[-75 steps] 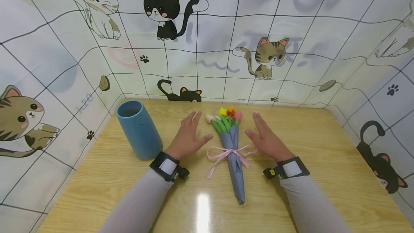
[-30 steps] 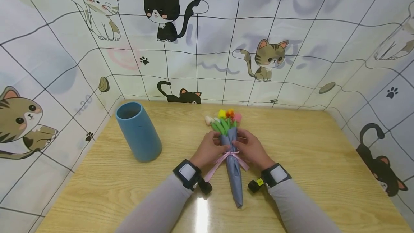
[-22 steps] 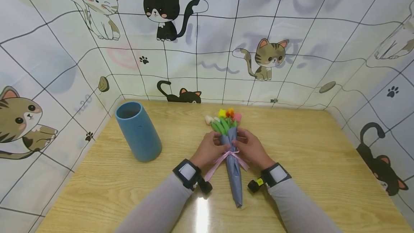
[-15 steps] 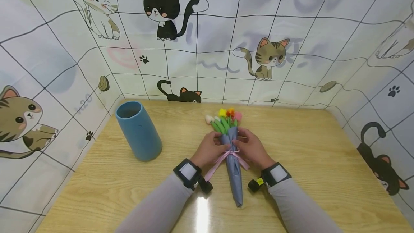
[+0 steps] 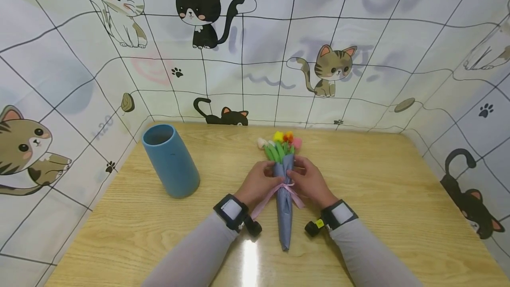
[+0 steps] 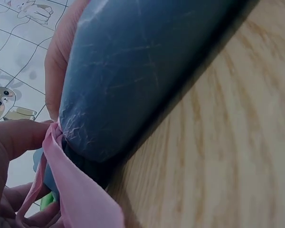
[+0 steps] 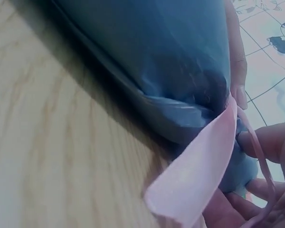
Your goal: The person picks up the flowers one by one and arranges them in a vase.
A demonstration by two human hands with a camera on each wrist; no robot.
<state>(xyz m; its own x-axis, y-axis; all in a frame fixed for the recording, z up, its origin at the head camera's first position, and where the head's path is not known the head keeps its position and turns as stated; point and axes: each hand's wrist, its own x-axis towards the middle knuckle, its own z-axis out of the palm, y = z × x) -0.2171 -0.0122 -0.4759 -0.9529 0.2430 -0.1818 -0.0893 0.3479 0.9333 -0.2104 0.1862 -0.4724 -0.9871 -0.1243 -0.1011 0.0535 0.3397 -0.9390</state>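
A small bouquet of tulips (image 5: 284, 203) in blue-grey wrapping lies in the middle, its blossoms away from me and its narrow end towards me. Just above the pink ribbon (image 5: 285, 185), my left hand (image 5: 258, 184) grips the wrapping from the left, thumb on top. From the right side my right hand (image 5: 311, 182) grips it at the same height. Close up, the left wrist view has the wrapping (image 6: 118, 71) and the thumb beside the bow. In the right wrist view, the ribbon's tail (image 7: 194, 166) hangs before the fingers, partly hiding them.
A tall blue vase (image 5: 171, 163) stands to the left of my left hand, its mouth open upward. The wooden table (image 5: 378, 180) runs back to a cloth wall (image 5: 263, 43) printed with cats, which also closes off both sides.
My hands came inward from either side and took hold of the bouquet. In the last half second its blossoms shifted slightly right and its tip slightly left. The vase stayed put.
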